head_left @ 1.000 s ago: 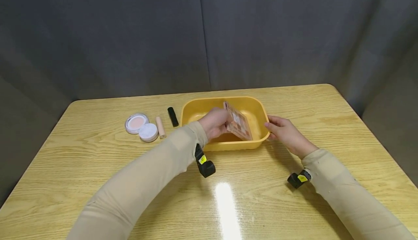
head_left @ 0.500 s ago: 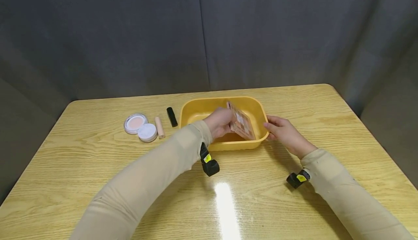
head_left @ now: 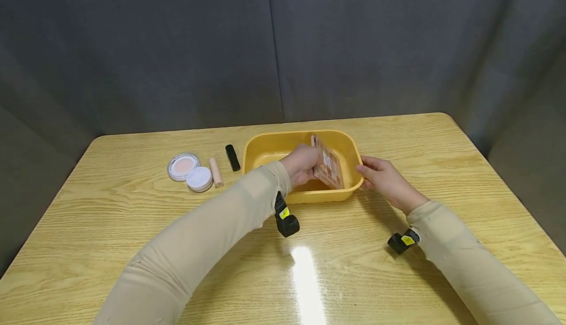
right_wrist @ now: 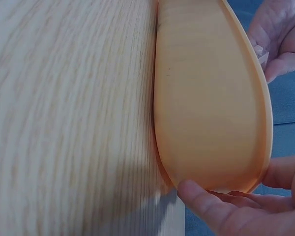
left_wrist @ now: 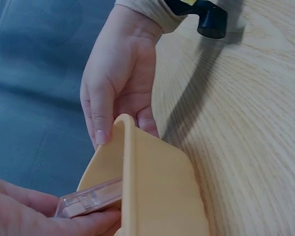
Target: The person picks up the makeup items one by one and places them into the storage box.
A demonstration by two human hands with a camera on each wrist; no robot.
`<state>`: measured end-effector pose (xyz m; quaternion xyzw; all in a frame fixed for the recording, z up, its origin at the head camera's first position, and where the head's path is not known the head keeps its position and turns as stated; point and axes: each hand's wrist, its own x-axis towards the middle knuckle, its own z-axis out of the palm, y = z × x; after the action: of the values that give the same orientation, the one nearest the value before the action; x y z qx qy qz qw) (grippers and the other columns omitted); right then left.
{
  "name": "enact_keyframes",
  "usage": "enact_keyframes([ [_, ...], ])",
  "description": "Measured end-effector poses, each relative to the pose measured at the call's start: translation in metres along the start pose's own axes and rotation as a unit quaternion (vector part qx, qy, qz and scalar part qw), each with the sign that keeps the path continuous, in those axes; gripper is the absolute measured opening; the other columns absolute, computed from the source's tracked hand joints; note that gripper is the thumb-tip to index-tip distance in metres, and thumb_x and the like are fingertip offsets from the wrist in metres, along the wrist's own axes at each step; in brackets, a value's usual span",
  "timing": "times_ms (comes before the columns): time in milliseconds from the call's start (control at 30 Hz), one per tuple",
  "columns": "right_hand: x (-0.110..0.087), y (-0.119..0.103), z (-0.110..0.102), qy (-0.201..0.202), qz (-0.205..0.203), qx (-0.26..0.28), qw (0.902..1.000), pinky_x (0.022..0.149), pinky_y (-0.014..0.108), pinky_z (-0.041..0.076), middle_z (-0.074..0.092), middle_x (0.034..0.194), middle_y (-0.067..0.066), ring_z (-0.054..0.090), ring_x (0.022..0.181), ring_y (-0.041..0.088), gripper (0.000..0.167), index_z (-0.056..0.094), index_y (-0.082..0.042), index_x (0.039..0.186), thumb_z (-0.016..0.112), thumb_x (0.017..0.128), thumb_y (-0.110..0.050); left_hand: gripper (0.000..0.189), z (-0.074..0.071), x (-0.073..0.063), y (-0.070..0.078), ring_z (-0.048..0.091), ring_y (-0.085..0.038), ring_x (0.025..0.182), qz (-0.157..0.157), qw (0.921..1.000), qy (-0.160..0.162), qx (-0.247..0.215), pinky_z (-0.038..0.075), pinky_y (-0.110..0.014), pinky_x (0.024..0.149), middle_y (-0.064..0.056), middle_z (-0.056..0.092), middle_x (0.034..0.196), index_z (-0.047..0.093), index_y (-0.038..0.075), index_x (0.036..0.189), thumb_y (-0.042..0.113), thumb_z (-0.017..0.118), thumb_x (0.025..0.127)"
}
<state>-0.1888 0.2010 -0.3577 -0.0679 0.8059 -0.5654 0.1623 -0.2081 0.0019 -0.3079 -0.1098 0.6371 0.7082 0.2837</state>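
Right of the frame's centre, a flat, pinkish-brown palette in clear plastic [head_left: 330, 167] was pinched by the left hand [head_left: 302, 164], tilted inside a yellow plastic tub [head_left: 320, 197] — long axis uncertain; the tub's right end was gripped by the farther right hand [head_left: 389, 180].

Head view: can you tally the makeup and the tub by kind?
Tub: 1
Flat palette: 1
Round pots: 2 (larger pot, smaller pot)
Tubes: 2 (pink tube, black tube)
Total in sight: 6
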Motion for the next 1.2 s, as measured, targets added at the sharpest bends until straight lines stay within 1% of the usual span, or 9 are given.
enact_keyframes([
  [200,0.001,0.0,0.0,0.001,-0.004,0.0,1.0,0.085,0.026,0.051,0.042,0.139,0.032,0.055,0.108,0.02,0.049,0.025,0.012,0.147,0.036,0.106,-0.013,0.046,0.0,-0.002,-0.004,0.054,-0.029,0.117,0.0,0.9997,-0.002,0.023,0.045,-0.027,0.074,-0.024,0.051,0.134,0.035,-0.01,0.138,-0.013,0.03,0.093],
  [367,0.001,0.0,0.0,0.002,0.001,-0.002,1.0,0.085,0.026,0.051,0.041,0.141,0.032,0.053,0.113,0.026,0.049,0.024,0.012,0.147,0.036,0.106,-0.013,0.049,0.0,-0.004,-0.005,0.056,-0.028,0.11,0.005,0.9995,0.0,0.031,0.043,-0.023,0.064,-0.025,0.051,0.133,0.034,-0.01,0.141,-0.013,0.031,0.092],
  [433,0.001,-0.001,0.001,0.002,0.003,-0.002,1.0,0.086,0.025,0.05,0.04,0.142,0.031,0.051,0.116,0.029,0.049,0.024,0.012,0.147,0.036,0.106,-0.013,0.05,0.0,-0.004,-0.006,0.056,-0.025,0.099,0.008,0.9994,0.003,0.033,0.037,-0.022,0.059,-0.023,0.048,0.136,0.03,-0.009,0.143,-0.011,0.032,0.093],
  [600,0.0,-0.002,0.001,0.001,0.004,-0.004,1.0,0.086,0.024,0.05,0.039,0.142,0.031,0.049,0.12,0.033,0.049,0.024,0.012,0.147,0.036,0.106,-0.013,0.053,-0.005,-0.007,-0.006,0.043,-0.019,0.079,0.008,0.9995,0.004,0.031,0.028,-0.023,0.056,-0.017,0.036,0.144,0.025,-0.007,0.147,-0.006,0.037,0.095],
  [667,0.0,-0.002,0.001,0.0,0.004,-0.005,1.0,0.086,0.024,0.05,0.039,0.142,0.031,0.049,0.12,0.034,0.049,0.024,0.012,0.147,0.036,0.106,-0.013,0.053,-0.008,-0.008,-0.005,0.045,-0.019,0.083,0.004,0.9996,0.008,0.026,0.03,-0.024,0.059,-0.017,0.037,0.143,0.026,-0.006,0.146,-0.005,0.038,0.095],
  [733,0.0,-0.001,0.001,0.0,0.004,-0.007,1.0,0.086,0.024,0.05,0.039,0.142,0.031,0.049,0.12,0.034,0.049,0.024,0.012,0.147,0.036,0.106,-0.013,0.051,-0.01,-0.009,-0.006,0.052,-0.021,0.089,0.001,0.9997,0.011,0.02,0.039,-0.024,0.066,-0.018,0.04,0.143,0.028,-0.007,0.145,-0.004,0.037,0.095],
  [800,-0.001,-0.001,0.001,0.0,0.006,-0.009,0.9999,0.086,0.025,0.05,0.04,0.142,0.031,0.049,0.119,0.033,0.05,0.024,0.012,0.147,0.036,0.106,-0.014,0.05,-0.012,-0.009,-0.008,0.055,-0.026,0.105,-0.003,0.9999,0.01,0.009,0.046,-0.028,0.08,-0.021,0.043,0.141,0.029,-0.007,0.145,-0.004,0.035,0.095],
  [900,-0.001,-0.001,0.001,0.002,0.005,-0.009,0.9999,0.086,0.025,0.051,0.041,0.14,0.032,0.051,0.116,0.032,0.049,0.025,0.013,0.147,0.036,0.106,-0.013,0.047,-0.015,-0.008,-0.011,0.052,-0.031,0.12,0.001,0.9999,0.017,-0.001,0.044,-0.037,0.097,-0.023,0.049,0.136,0.035,-0.008,0.141,-0.005,0.033,0.095],
  [1200,-0.002,-0.001,0.001,0.005,0.008,-0.011,0.9999,0.087,0.027,0.051,0.042,0.139,0.033,0.052,0.114,0.03,0.049,0.025,0.013,0.146,0.037,0.106,-0.014,0.048,-0.024,-0.004,-0.019,0.053,-0.03,0.117,0.002,0.9995,0.032,-0.003,0.046,-0.038,0.097,-0.022,0.05,0.134,0.039,-0.007,0.14,-0.007,0.036,0.092],
])
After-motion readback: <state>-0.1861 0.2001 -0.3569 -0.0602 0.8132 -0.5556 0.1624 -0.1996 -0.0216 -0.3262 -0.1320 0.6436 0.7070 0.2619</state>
